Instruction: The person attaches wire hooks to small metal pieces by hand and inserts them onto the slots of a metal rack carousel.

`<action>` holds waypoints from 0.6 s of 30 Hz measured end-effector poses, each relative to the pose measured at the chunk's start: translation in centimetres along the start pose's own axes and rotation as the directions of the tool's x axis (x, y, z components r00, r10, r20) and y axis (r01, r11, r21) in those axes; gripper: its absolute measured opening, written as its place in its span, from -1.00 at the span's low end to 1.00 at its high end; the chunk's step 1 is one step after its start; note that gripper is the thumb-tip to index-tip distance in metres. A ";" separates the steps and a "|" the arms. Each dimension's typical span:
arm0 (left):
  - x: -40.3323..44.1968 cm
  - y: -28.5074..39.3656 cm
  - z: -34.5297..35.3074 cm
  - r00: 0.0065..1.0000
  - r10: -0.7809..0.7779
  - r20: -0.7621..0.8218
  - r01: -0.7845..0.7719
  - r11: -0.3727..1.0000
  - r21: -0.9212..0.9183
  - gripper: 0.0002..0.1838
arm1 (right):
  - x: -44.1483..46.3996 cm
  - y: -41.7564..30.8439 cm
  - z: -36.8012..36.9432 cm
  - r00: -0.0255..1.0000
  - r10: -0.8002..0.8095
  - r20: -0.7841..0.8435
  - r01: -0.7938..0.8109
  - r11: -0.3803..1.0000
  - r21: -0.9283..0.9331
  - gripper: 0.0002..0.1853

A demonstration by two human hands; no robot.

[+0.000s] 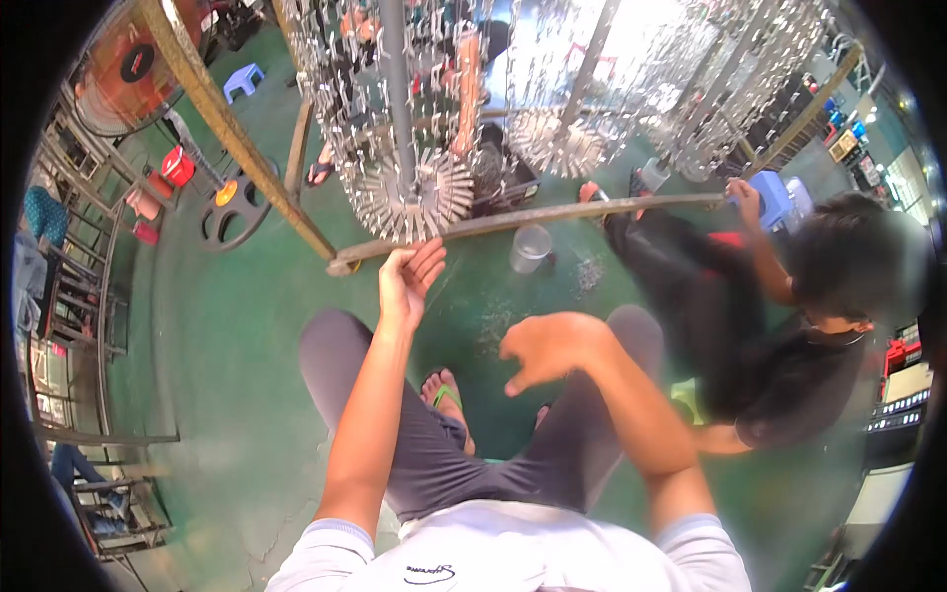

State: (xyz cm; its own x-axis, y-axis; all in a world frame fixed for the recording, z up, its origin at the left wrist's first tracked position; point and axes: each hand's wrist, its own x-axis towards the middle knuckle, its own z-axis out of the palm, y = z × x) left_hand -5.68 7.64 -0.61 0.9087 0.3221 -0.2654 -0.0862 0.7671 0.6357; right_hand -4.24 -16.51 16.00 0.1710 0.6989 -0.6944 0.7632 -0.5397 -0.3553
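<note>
My left hand is raised palm up, fingers stretched out, just under a round metal rack with flat radial pieces around its rim. The fingertips reach close to the rack's lower edge; whether they touch it I cannot tell. Above it, many strands of small shiny metal pieces hang around a grey central pole. Over my lap my right hand hovers, slightly blurred, with thumb and fingers apart and nothing visible in it.
A wooden bar crosses before me. Beyond it stand more hung racks. A clear plastic tub and scattered small pieces lie on the green floor. A person in black sits close on the right; a large fan stands left.
</note>
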 end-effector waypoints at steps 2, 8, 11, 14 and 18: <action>0.3 -0.5 -0.2 1.000 0.001 0.016 -0.001 1.000 -0.026 -0.44 | -3.7 -4.6 -2.2 0.949 -0.179 -0.259 0.190 0.982 0.020 -0.46; 0.1 -2.2 0.8 0.989 -0.064 -0.134 0.078 0.992 0.099 -0.46 | -4.0 -21.0 -3.2 0.035 -0.736 -0.676 0.962 0.208 -0.177 -0.64; -0.6 -2.4 1.1 0.983 -0.129 -0.133 0.157 0.963 0.219 -0.56 | -7.2 -28.2 -6.3 0.202 -0.962 -0.181 0.957 0.234 -0.174 -0.63; -1.4 -2.0 1.0 0.980 -0.183 -0.077 0.197 0.947 0.253 -0.62 | -8.2 -30.8 -6.3 0.161 -0.986 -0.051 0.963 0.168 -0.209 -0.60; -1.3 -1.5 -0.3 0.983 -0.178 -0.050 0.185 0.953 0.241 -0.65 | -6.9 -28.9 -4.2 0.053 -0.960 -0.276 0.955 0.130 -0.267 -0.60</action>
State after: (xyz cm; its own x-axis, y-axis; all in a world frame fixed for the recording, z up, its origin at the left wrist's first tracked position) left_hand -6.86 6.28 -1.43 0.8882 0.2072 -0.4102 0.1843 0.6570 0.7310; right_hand -24.85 -3.75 33.73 -0.5514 0.6847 0.4766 0.4290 0.7226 -0.5420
